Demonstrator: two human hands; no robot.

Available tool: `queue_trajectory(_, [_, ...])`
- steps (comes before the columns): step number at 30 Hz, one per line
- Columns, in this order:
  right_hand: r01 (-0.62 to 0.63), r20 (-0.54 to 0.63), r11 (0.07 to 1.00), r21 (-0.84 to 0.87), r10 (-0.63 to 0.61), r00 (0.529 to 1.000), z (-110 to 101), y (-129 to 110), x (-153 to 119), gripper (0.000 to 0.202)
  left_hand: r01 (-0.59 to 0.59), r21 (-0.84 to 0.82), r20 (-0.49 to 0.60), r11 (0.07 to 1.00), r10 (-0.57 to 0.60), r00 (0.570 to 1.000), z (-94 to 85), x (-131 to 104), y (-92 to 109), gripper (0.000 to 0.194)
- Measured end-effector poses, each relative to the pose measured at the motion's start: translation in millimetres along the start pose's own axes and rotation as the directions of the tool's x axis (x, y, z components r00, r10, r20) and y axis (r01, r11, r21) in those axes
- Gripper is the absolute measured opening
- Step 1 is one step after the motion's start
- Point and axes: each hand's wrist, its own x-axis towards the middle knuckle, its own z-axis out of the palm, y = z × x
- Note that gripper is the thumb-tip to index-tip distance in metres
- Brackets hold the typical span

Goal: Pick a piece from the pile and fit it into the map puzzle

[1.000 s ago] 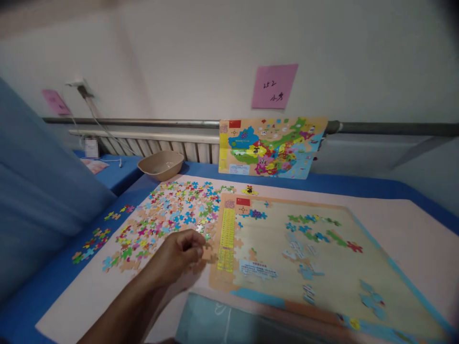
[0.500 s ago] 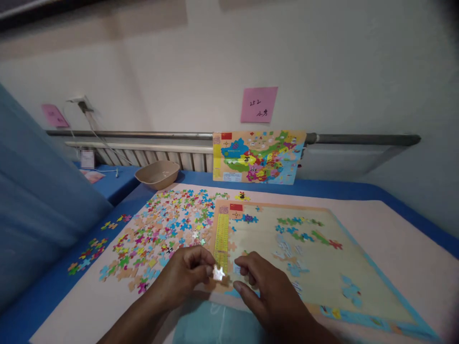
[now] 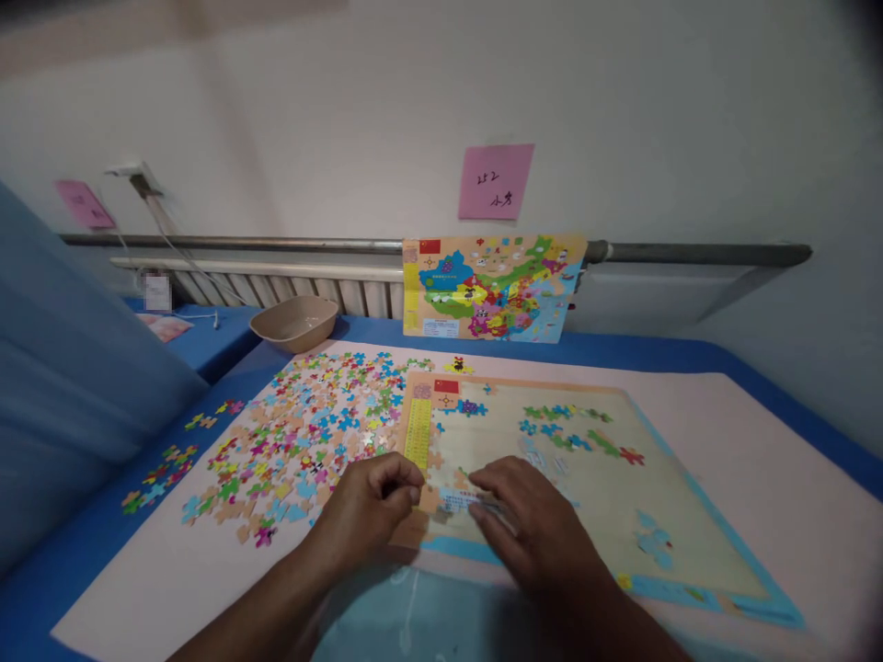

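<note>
Puzzle board (image 3: 662, 496), a tan map tray with blue border, lies on the pale sheet (image 3: 759, 441) over a blue table. Left hand (image 3: 372, 510), fingers curled, pinches a small tan puzzle piece (image 3: 429, 499) at the board's near-left corner; right hand (image 3: 531, 524) rests loosely spread, fingertips touching the board. Loose coloured pieces (image 3: 310, 432) lie left. Beige bowl (image 3: 293, 323) by the radiator; contents not discernible.

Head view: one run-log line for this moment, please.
left hand: pinching puzzle piece | right hand: flat on puzzle board | loose pieces: left of board | bowl: far left
</note>
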Motion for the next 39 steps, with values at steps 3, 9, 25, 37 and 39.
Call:
queue_trajectory(3, [0.009, 0.111, 1.0, -0.01, -0.008, 0.994, 11.3, -5.5, -7.1, 0.053, 0.028, -0.01, 0.022, 1.0, -0.028, 0.999, 5.3, -4.8, -2.9, 0.028])
queue_trajectory(9, [0.005, 0.131, 1.0, 0.005, -0.005, 0.991, 25.4, -17.0, -18.8, 0.051, 0.034, 0.056, -0.078, 0.998, -0.03, 0.996, -1.4, -18.5, -20.8, 0.024])
queue_trajectory(25, [-0.205, 0.298, 0.967, 0.149, 0.154, 0.942, 39.0, -30.1, -29.4, 0.041, 0.131, 0.052, -0.12, 0.99, -0.124, 0.985, 19.9, -39.4, -39.3, 0.033])
queue_trajectory(37, [-0.081, 0.214, 0.994, 0.069, 0.065, 0.975, 46.6, -26.6, -27.6, 0.032, 0.059, 0.009, -0.107, 0.998, -0.058, 0.993, 22.9, -39.6, -40.9, 0.019])
queue_trajectory(39, [-0.026, 0.144, 0.995, 0.098, 0.012, 0.989, 50.6, -21.1, -30.1, 0.026, 0.035, 0.026, -0.108, 0.999, -0.032, 0.994, 24.2, -40.0, -44.2, 0.017])
